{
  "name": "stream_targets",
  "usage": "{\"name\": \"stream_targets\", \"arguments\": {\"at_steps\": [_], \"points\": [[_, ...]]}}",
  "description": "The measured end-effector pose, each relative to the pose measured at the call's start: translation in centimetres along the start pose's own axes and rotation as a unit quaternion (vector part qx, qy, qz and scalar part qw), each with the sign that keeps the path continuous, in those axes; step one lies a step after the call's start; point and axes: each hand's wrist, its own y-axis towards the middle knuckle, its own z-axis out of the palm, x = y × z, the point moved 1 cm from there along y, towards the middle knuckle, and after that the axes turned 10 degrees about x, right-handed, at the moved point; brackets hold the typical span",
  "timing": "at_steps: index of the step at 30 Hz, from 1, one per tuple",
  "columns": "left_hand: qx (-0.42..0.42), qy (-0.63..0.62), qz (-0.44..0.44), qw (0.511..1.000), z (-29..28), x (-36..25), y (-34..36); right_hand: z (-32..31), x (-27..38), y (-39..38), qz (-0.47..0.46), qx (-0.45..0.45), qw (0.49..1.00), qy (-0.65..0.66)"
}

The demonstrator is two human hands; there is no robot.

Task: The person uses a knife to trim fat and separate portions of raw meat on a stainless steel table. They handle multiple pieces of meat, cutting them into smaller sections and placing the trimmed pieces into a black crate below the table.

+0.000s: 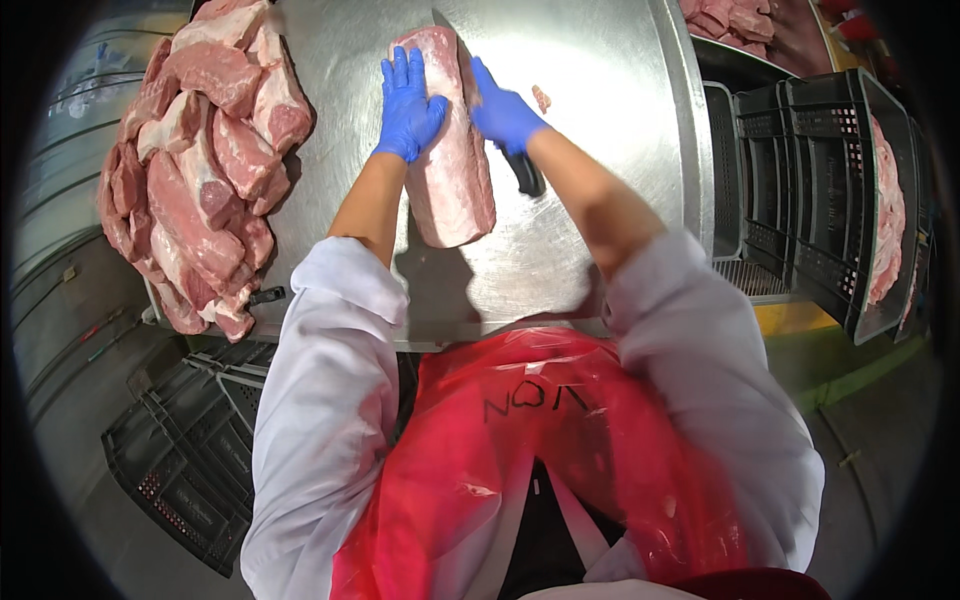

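Note:
A long slab of pork loin (450, 195), pale with fat, lies lengthwise on the steel table (340, 120) in front of me. My left hand (408, 112), in a blue glove, rests flat on its upper left part with fingers stretched out. Along the loin's right side is my gloved right hand (503, 112), closed on a knife. The knife's black handle (527, 175) sticks out below the palm. Its blade tip shows past the loin's far end; the hand and meat hide most of the blade. A small meat scrap (541, 98) lies to the right.
Large raw meat pieces (210, 170) are heaped at the table's left, with a black handle (268, 296) poking out beside them. Black crates (830, 190) stand at the right, one with meat inside. More crates (190, 460) sit low at the left. Another meat container (795, 40) is far right.

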Motion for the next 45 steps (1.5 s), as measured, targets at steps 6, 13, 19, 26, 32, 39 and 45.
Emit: {"name": "stream_targets", "arguments": {"at_steps": [6,13,19,26,32,39,45], "points": [[-0.021,-0.063,-0.011,0.998,0.5,-0.9,-2.7,5.0,-1.7,-7.2,0.009,-0.008,1.000,0.001],[-0.017,-0.061,0.011,0.998,0.5,-6.7,-12.2,4.3,-3.7,-1.0,-0.051,-0.077,0.986,-0.138],[-0.034,-0.047,-0.029,0.998,0.5,-6.7,-12.5,7.6,-4.0,-7.7,-0.038,-0.030,0.991,-0.125],[-0.041,-0.039,-0.056,0.997,1.1,-6.3,-12.5,14.5,-7.9,-17.0,-0.048,-0.036,0.993,-0.099],[0.059,-0.043,-0.153,0.986,-0.6,-6.6,-11.1,18.0,-10.0,-27.9,-0.022,0.009,0.993,-0.113],[0.171,-0.008,-0.367,0.914,-4.9,-9.5,-6.1,12.1,-14.8,-38.1,0.007,-0.096,0.994,-0.054],[0.159,-0.550,-0.136,0.808,-5.6,-1.0,-8.0,10.3,-16.1,-42.2,0.081,-0.224,0.967,0.091]]}}
